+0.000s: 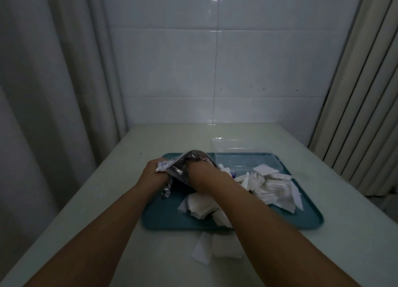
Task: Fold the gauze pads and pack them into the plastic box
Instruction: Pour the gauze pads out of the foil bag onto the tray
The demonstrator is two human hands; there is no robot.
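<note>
right hand (199, 165) hidden inside plastic bag (172, 165)

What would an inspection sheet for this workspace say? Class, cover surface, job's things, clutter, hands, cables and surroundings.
Surface: pale table, teal tray on it.
Job's things: loose gauze pads heaped on tray; clear box at tray's far edge.
Clutter: two stray pads on table, in front of tray.
Hands: left hand grips plastic bag; right hand reaches inside it, fingers hidden.
Cables: nothing seen.
Surroundings: tiled wall; curtains both sides; dim light.
</note>
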